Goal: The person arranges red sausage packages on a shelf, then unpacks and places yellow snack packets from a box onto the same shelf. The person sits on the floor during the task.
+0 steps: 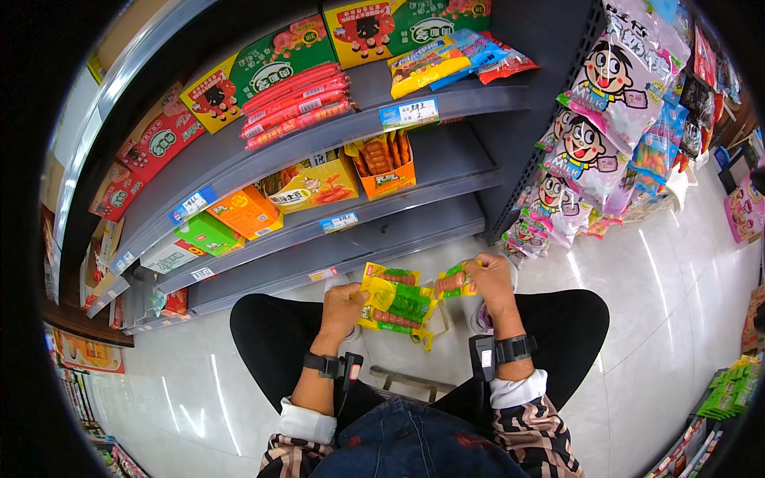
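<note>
Several yellow-and-green sausage packets [397,299] hang in a bunch from my left hand [343,310], which pinches their left edge. A single smaller sausage packet [454,281] is gripped by its right end in my right hand [493,281]. The two sets of packets are close together, and I cannot tell whether they touch. Both hands are above the floor between my bent knees, in front of the lowest shelf [358,245]. Behind the packets, a pale box-like object [439,319] is partly hidden.
On the middle shelf stand an orange box of snack packets [387,164], a yellow box [314,185] and a green box [209,233]. Red sausage sticks [299,107] and a yellow packet [427,63] lie above. Candy bags [597,143] hang at right. A low stool [406,382] is beneath me.
</note>
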Action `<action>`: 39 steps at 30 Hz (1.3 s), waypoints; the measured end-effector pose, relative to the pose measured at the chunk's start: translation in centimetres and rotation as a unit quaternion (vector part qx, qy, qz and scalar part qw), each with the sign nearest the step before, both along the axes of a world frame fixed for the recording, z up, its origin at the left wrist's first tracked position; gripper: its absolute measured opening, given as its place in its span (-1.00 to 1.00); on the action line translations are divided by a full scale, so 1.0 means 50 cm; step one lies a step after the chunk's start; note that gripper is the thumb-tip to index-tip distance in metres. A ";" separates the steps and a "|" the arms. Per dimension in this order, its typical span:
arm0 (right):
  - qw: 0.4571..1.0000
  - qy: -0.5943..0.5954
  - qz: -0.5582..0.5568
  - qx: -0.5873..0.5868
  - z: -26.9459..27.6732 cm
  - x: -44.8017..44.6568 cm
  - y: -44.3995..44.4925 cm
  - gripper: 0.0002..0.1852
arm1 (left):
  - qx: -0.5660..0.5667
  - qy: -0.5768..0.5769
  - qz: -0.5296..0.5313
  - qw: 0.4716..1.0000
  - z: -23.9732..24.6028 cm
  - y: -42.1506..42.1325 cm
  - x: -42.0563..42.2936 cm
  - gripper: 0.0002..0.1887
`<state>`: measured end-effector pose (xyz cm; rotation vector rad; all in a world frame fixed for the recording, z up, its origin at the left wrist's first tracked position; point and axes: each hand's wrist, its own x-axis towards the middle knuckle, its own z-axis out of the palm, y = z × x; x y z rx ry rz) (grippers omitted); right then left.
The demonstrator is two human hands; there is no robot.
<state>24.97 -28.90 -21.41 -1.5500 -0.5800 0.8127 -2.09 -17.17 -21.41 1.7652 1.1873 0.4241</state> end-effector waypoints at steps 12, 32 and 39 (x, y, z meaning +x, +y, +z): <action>0.963 0.106 -0.223 0.107 -0.021 0.049 0.003 -0.83 | -0.203 -0.239 0.070 0.947 0.115 0.039 0.041 -0.75; 0.930 0.148 -0.293 0.165 0.002 0.020 0.021 -0.85 | -0.329 -0.401 0.166 0.839 0.052 0.159 0.449 -0.73; 0.922 0.163 -0.301 0.177 -0.012 0.019 0.023 -0.86 | -0.313 -0.422 0.225 0.820 0.019 0.191 0.549 -0.73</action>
